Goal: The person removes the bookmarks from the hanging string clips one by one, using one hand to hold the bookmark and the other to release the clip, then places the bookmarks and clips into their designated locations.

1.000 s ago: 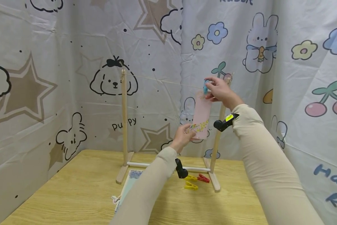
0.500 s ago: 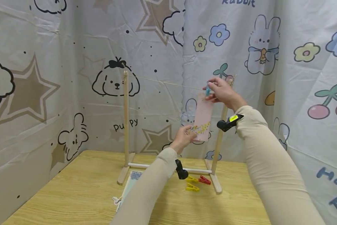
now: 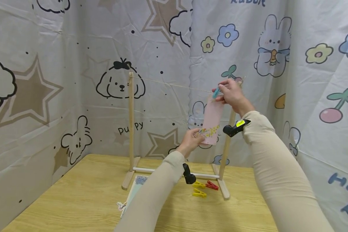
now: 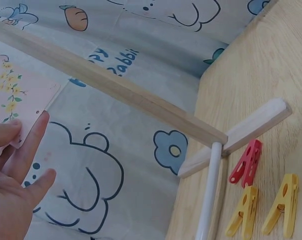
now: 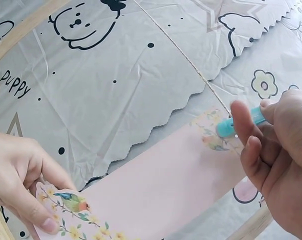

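Observation:
A pink paper card (image 3: 213,112) with printed yellow flowers and a bird hangs lengthwise by the right end of a thin string (image 3: 174,85). My left hand (image 3: 191,141) pinches its lower left corner between thumb and fingers. At the card's top, my right hand (image 3: 233,95) pinches a light-blue clothespin (image 5: 243,122) between thumb and fingers. The clothespin's tip overlaps the card's upper edge right where the string meets it. In the right wrist view, the card's upper corner passes behind the right fingers.
The string runs between two wooden posts (image 3: 131,122), joined low down by a white rod (image 3: 144,169). Two yellow clothespins (image 3: 199,192) and a red clothespin (image 3: 212,185) lie by the stand's right foot. A pale green booklet (image 3: 135,190) lies partly under my left forearm.
The blue clothespin has gone from nearly upright to leaning, its top end now toward the right. Both hands keep their hold; the head view has shifted slightly.

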Demonstrator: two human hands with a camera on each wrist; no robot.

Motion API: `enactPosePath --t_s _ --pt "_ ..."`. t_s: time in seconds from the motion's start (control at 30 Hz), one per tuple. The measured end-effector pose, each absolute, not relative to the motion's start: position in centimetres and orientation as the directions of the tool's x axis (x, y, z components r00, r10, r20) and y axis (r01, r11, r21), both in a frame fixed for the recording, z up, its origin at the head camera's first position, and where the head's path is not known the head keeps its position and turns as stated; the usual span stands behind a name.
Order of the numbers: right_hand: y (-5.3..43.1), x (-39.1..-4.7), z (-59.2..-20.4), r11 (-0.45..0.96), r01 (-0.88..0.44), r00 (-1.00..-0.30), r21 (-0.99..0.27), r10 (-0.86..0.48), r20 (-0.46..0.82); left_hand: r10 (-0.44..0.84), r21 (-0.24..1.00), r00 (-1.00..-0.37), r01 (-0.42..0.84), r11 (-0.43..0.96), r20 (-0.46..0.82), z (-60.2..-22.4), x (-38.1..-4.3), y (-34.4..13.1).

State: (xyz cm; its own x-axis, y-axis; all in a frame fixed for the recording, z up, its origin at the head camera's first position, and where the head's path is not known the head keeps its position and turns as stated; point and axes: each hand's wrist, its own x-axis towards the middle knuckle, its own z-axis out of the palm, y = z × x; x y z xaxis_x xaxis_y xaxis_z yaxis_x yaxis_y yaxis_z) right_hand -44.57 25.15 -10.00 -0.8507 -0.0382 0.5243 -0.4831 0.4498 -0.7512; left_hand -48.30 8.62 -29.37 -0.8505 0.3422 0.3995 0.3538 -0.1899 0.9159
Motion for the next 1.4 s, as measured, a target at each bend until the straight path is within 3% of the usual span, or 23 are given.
enactPosePath --t_s 0.77,1.1,1.4 --pt "24.2 -45.5 -12.0 0.153 -0.572 -0.788 -0.806 0.17 0.592 0.307 0.925 -0.873 0.341 -0.17 0.378 -28.6 -47.8 8.0" --pt "24.1 -45.9 -11.9 -0.072 -0.573 -0.801 -0.816 0.259 0.539 0.324 0.92 -0.862 0.35 -0.177 0.39 -28.5 -48.1 8.0" --pt "24.1 -45.9 -12.0 -0.165 -0.598 -0.79 -0.784 0.283 0.543 0.31 0.924 -0.871 0.35 -0.154 0.381 -28.2 -48.0 8.0"
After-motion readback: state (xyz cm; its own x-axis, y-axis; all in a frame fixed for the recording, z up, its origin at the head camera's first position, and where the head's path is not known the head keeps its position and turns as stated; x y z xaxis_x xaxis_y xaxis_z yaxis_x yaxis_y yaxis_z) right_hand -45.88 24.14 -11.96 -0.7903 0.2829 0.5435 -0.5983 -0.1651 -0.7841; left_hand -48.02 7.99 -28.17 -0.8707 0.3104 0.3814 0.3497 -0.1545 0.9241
